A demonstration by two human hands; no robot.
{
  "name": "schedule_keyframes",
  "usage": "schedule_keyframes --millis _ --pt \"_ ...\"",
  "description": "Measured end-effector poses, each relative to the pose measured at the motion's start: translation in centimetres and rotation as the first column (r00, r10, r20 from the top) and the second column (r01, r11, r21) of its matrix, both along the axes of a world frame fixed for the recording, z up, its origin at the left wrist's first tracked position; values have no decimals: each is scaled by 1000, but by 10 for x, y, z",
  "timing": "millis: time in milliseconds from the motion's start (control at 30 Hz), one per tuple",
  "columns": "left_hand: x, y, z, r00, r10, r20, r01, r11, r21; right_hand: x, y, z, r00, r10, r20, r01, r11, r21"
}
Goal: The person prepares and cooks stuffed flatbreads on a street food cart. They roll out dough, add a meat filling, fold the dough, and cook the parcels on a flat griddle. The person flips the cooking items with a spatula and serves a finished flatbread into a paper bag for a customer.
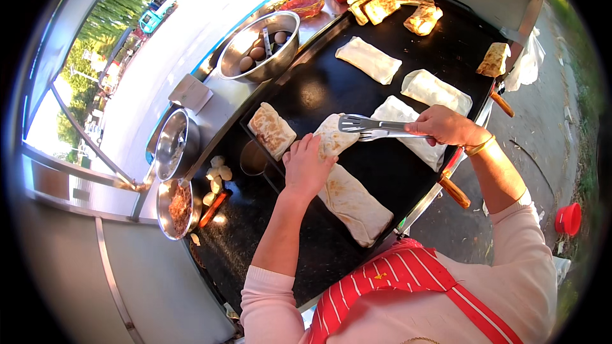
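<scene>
My right hand grips a pair of metal tongs, slotted at the end. The tong tips reach the right end of a folded, lightly browned flatbread. At that flatbread's near left end is my left hand, with the bread's edge between thumb and fingers; its underside is hidden. A browned flatbread parcel lies just left of my left fingers. Closer to me rests a long, pale flatbread parcel with faint brown spots. Under the tongs and my right hand sits a paler parcel, partly covered.
On the black griddle lie more pale parcels and browned pieces. Wooden handles jut from its right side. A steel bowl of eggs, another steel bowl and a bowl of reddish filling line the left.
</scene>
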State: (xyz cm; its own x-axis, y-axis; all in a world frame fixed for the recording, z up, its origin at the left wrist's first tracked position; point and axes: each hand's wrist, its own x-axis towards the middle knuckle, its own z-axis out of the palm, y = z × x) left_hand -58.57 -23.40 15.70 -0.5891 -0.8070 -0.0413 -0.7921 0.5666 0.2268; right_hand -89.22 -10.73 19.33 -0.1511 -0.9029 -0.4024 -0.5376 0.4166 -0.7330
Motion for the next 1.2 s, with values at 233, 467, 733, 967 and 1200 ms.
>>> schedule_keyframes --millis 233,467,733,967,1200 --pt "-17 -6 -5 987 -20 159 32 997 -69 12 -11 -13 995 38 93 -34 998 -45" --pt "-32 -48 42 989 -6 150 -3 998 62 4 7 -17 946 -141 292 167 984 -65" --pt "3 -112 34 995 77 -64 -26 815 579 11 49 0 931 -97 351 114 993 -28" --pt "-6 -54 39 993 -69 -95 86 979 185 2 82 3 997 79 26 -76 992 -103" --pt "3 9 40 846 -526 -86 530 815 236 14 102 27 974 223 -41 -221 974 46"
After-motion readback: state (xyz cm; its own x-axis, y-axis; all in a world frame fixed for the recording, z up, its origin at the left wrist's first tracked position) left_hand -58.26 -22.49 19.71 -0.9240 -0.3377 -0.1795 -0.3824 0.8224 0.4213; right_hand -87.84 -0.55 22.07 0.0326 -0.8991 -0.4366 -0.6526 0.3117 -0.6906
